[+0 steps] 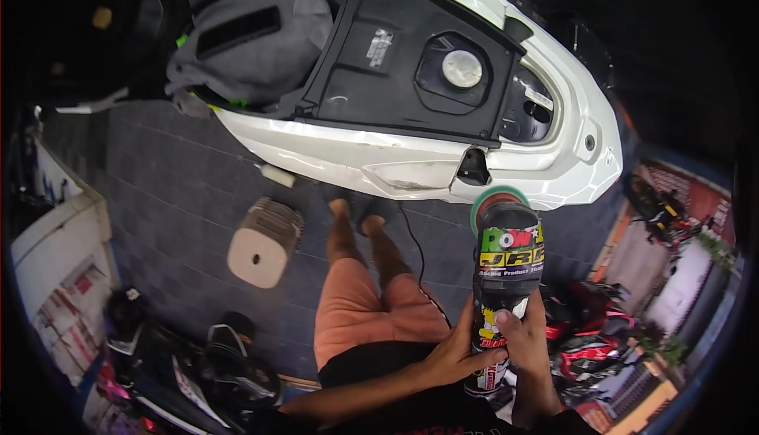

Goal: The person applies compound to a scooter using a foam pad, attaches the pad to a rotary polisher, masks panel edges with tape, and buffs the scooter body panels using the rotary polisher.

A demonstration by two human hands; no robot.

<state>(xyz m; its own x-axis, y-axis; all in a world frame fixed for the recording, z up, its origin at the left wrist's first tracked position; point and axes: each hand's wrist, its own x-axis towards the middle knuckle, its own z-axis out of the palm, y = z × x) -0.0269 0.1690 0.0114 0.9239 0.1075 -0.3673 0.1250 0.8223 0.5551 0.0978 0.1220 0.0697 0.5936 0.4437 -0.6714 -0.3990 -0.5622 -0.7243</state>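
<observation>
Both hands are wrapped round the stickered body of a black power polisher. My left hand grips its handle from the left side. On the right, my right hand closes over the same handle with its thumb on top. At the polisher's head is a round green pad, which overlaps the lower edge of a white scooter body in this view. Whether the pad touches the panel I cannot tell. A scuffed patch shows on the panel to the left of the pad.
A grey cloth with a dark phone-like slab lies at the scooter's open seat area. A beige stool stands on the dark tiles. A black cord runs past my legs. Motorcycles stand lower right and lower left.
</observation>
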